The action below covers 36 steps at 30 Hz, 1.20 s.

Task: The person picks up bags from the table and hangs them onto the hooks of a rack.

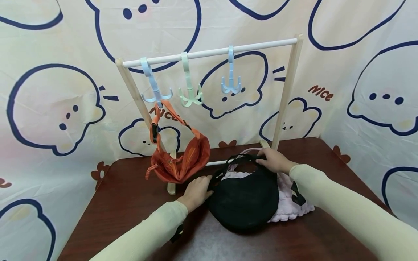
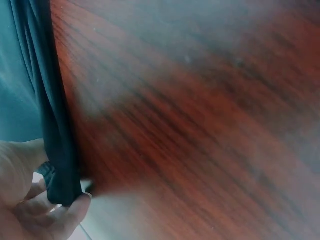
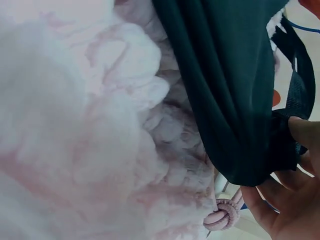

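Observation:
A black shoulder bag [image 1: 246, 199] lies in front of the rack, its strap arching over the top. My left hand [image 1: 197, 191] pinches the bag's left end; in the left wrist view the thumb and fingers [image 2: 70, 215] close round the dark cloth. At the upper right corner, where the strap meets the body, my right hand [image 1: 273, 160] grips the bag, as the right wrist view shows with dark fabric [image 3: 230, 100] between thumb and fingers. Behind and partly under it lies a pale pink puffy bag [image 1: 289, 199], mostly covered, with a knotted strap [image 3: 222, 214].
A wooden rack with a white bar [image 1: 209, 53] stands at the back. On it hang a blue hook [image 1: 152, 81], a green hook [image 1: 188, 81] and another blue hook [image 1: 231, 72]. An orange waist bag [image 1: 181, 159] hangs from the left hook. The brown table [image 1: 130, 203] meets patterned cloth walls.

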Motion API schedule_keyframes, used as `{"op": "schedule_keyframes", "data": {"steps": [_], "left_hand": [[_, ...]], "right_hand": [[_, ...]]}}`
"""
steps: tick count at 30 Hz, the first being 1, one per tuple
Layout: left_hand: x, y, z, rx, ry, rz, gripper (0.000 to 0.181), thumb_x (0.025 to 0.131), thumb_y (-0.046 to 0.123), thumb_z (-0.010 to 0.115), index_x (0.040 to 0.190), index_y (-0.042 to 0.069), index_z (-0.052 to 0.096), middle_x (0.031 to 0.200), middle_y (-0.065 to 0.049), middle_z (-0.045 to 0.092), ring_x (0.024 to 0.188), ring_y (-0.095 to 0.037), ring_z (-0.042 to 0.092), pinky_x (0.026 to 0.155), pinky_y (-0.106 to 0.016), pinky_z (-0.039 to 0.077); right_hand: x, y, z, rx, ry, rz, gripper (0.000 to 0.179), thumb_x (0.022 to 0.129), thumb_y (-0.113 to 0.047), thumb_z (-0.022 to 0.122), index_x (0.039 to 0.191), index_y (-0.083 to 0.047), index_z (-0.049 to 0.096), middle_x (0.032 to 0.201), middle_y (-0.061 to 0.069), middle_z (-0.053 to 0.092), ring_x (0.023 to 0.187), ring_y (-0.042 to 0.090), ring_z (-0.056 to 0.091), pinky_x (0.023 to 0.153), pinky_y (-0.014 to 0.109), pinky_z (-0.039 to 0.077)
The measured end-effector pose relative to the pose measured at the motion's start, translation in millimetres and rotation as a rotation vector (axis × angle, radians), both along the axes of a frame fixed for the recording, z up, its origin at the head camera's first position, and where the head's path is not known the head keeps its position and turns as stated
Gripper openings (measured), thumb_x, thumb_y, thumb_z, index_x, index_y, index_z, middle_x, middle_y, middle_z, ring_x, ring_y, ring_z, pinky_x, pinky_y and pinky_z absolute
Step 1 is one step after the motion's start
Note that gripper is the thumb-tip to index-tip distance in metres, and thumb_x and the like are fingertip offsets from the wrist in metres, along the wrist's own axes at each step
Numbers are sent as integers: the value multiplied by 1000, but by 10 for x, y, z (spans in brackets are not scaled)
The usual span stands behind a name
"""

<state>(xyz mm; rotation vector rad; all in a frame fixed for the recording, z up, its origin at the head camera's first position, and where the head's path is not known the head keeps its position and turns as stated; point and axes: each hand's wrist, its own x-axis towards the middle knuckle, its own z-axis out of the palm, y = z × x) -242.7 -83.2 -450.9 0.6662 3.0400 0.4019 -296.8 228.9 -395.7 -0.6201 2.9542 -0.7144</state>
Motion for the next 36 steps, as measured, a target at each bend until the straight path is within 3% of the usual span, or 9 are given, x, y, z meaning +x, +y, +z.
{"op": "schedule_keyframes", "data": {"steps": [15, 27, 36], "left_hand": [[22, -31, -14, 65, 58, -9, 43, 92, 14, 74, 132, 4, 62, 117, -14, 71, 105, -27, 70, 87, -43, 58], [-33, -27, 2, 116, 116, 38, 29, 98, 18, 67, 124, 4, 66, 110, -13, 73, 97, -27, 72, 83, -43, 58], [-37, -56, 39, 195, 79, 76, 20, 100, 21, 64, 115, 9, 69, 105, -7, 73, 91, -24, 71, 81, -44, 58]], "right_hand": [[21, 88, -4, -53, -46, 42, 26, 100, -14, 61, 115, 5, 71, 114, 20, 72, 101, 28, 65, 88, 46, 50], [12, 76, 1, -91, -53, 53, 22, 100, -14, 61, 108, 4, 72, 98, 14, 72, 83, 18, 60, 76, 34, 47], [27, 78, 4, -105, -51, 51, 20, 102, -14, 58, 101, 0, 72, 88, 8, 69, 75, 15, 55, 71, 31, 44]]}}
